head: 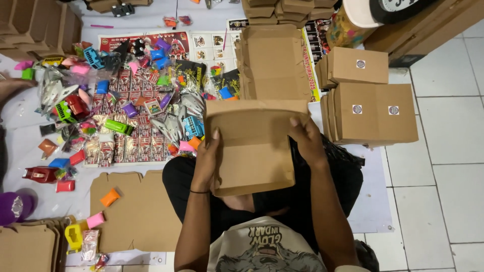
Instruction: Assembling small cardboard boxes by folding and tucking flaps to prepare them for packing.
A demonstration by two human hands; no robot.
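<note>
Both hands grip a brown cardboard box (252, 146) that is partly folded, held over the person's lap. Left hand (208, 158) clasps its left edge, fingers wrapped onto the flap; right hand (305, 138) pinches the upper right corner, thumb on the inner face. Just beyond the box lies a flat cardboard blank (272, 63) on the floor. To the right stand closed boxes (373, 111) with round stickers. To the left spreads a heap of small colourful toys (121, 100) and packets.
</note>
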